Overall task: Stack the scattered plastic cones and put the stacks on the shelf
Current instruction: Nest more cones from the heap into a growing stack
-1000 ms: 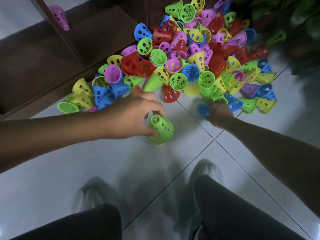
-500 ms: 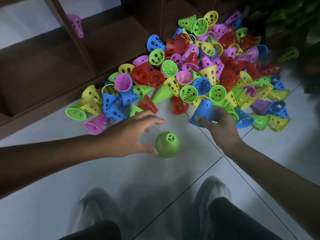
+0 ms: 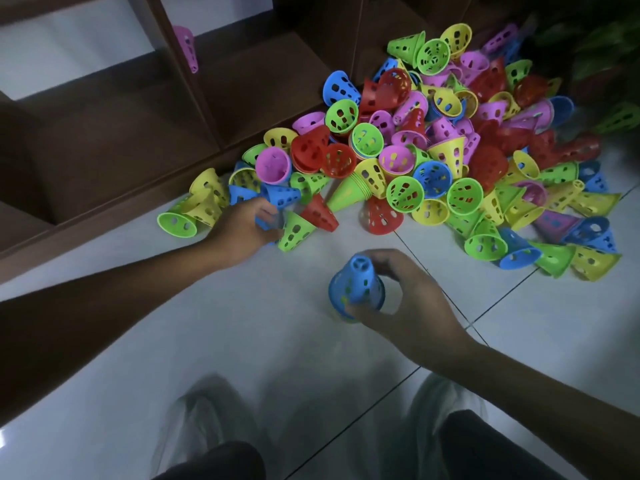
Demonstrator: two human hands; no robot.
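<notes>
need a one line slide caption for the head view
Right hand holds a blue cone upright over the floor while the left hand reaches into the pile.

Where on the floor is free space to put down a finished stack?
Bare tiles lie between the blue cone in the right hand and the shoes, and left under the left hand. Beyond both hands the cone pile is crowded up to the shelf.

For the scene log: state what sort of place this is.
Probably an indoor room, home or playroom: glossy white tiled floor, a dark wooden shelf unit standing on it, and a pile of perforated plastic cones beside a potted plant.
</notes>
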